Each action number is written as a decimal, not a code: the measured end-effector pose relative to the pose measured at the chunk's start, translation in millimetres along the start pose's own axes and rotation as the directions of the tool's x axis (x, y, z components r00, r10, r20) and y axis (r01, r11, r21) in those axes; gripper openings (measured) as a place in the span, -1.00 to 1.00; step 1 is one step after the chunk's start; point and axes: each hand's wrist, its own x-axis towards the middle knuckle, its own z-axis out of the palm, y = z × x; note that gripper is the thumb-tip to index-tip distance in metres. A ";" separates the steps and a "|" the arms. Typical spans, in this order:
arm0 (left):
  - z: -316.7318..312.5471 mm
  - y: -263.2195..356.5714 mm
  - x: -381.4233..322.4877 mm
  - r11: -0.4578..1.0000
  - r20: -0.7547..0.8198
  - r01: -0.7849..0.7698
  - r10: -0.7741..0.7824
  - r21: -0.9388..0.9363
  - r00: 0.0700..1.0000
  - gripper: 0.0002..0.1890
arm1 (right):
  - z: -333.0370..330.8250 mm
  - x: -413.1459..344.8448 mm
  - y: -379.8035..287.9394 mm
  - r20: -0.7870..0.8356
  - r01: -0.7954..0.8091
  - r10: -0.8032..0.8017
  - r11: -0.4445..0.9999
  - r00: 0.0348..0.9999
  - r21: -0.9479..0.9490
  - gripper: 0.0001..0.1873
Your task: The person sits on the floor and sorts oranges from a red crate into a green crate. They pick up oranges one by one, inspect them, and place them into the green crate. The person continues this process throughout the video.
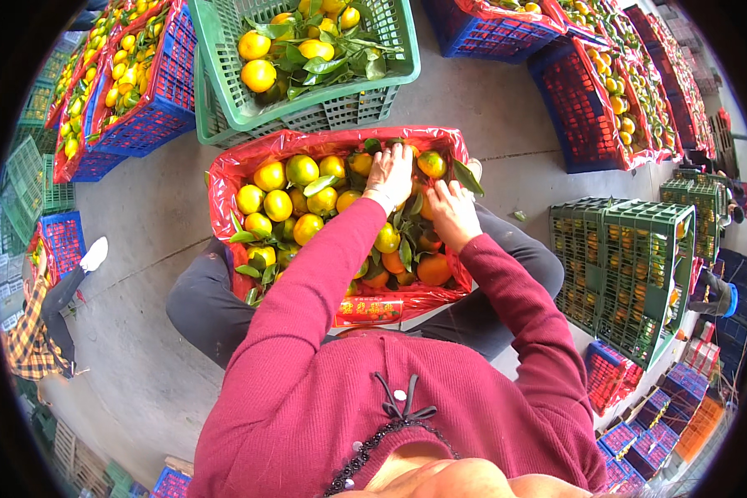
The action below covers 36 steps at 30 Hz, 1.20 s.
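Note:
A crate lined with red plastic film stands between my bent legs, filled with yellow-orange citrus fruit and green leaves. My left hand reaches to the crate's far right part, palm down among the fruit, its fingertips partly hidden. Closer to the right wall, my right hand rests on the fruit with its fingers bent. Whether either hand grips a fruit cannot be told. Just beyond my hands lies a yellow-green citrus, with a long leaf beside it at the rim.
Ahead, stacked green plastic crates hold leafy citrus. Red-lined blue crates of fruit stand far left, others far right. A green crate stack is at right. A person in a checked shirt is at left on the concrete floor.

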 end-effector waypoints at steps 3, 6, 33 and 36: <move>-0.8 1.5 3.9 1.000 -0.036 -0.014 0.014 -0.005 0.999 -0.23 | -13.6 -11.5 0.4 0.088 0.077 -0.084 0.994 0.993 0.080 -0.66; -2.6 1.1 -0.4 1.000 -0.033 0.010 -0.010 -0.020 0.999 -0.24 | -23.1 10.7 17.5 0.232 -0.041 -0.037 0.946 0.972 0.322 -0.63; -68.8 -35.0 -91.6 0.911 -0.238 -0.132 0.039 -0.390 0.970 -0.50 | 32.7 53.2 -5.6 0.079 -0.061 0.061 0.998 0.995 -0.006 -0.81; -62.2 -28.7 -123.0 0.956 -0.069 -0.103 0.087 -0.273 0.994 -0.28 | 42.7 63.6 -14.2 0.217 -0.067 0.085 0.994 0.973 -0.090 -0.82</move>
